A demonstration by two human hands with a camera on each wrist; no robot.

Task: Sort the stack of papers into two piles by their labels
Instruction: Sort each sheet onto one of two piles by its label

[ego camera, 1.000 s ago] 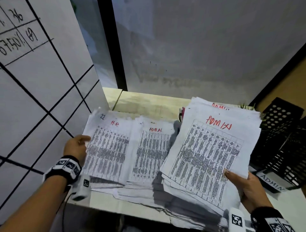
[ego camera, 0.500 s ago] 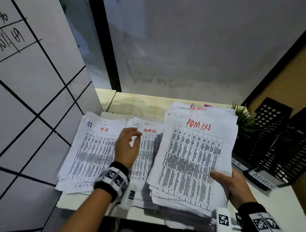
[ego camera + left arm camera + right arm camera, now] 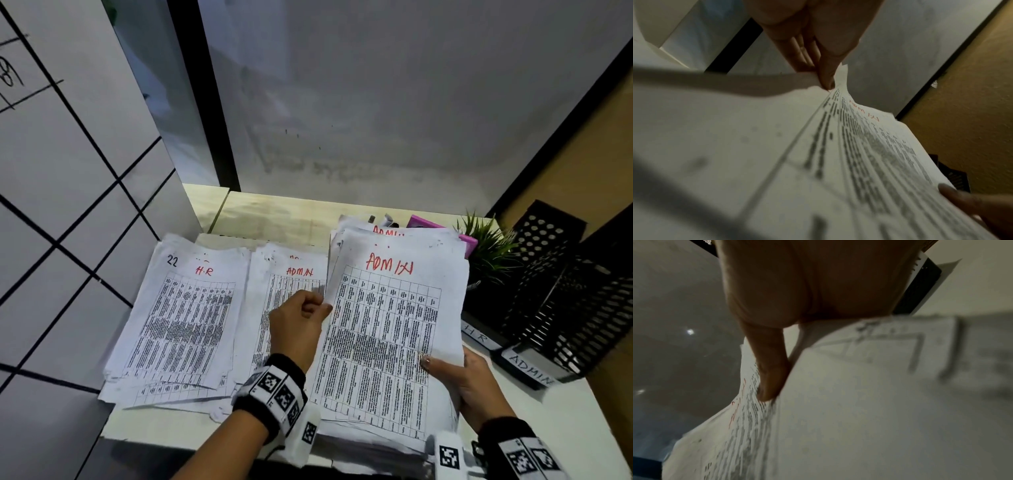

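Three lots of printed sheets lie before me in the head view. An H.R pile (image 3: 185,322) is on the left and an ADMIN pile (image 3: 287,291) sits beside it. The stack of papers (image 3: 387,342), topped by a sheet marked ADMIN in red, is on the right. My left hand (image 3: 308,308) pinches the left edge of that top sheet (image 3: 869,138). My right hand (image 3: 455,377) grips the stack's lower right edge, thumb on top (image 3: 768,379); its fingers are hidden underneath.
Black mesh trays (image 3: 561,291) labelled H R and ADMIN stand at the right. A small green plant (image 3: 486,246) and a pink object (image 3: 431,226) sit behind the stack. A tiled wall (image 3: 68,205) closes the left side. Bare desk (image 3: 274,212) shows behind the piles.
My left hand left the H.R pile's left edge, crossed over the ADMIN pile and took hold of the top sheet's left edge. The right hand kept its hold on the stack.
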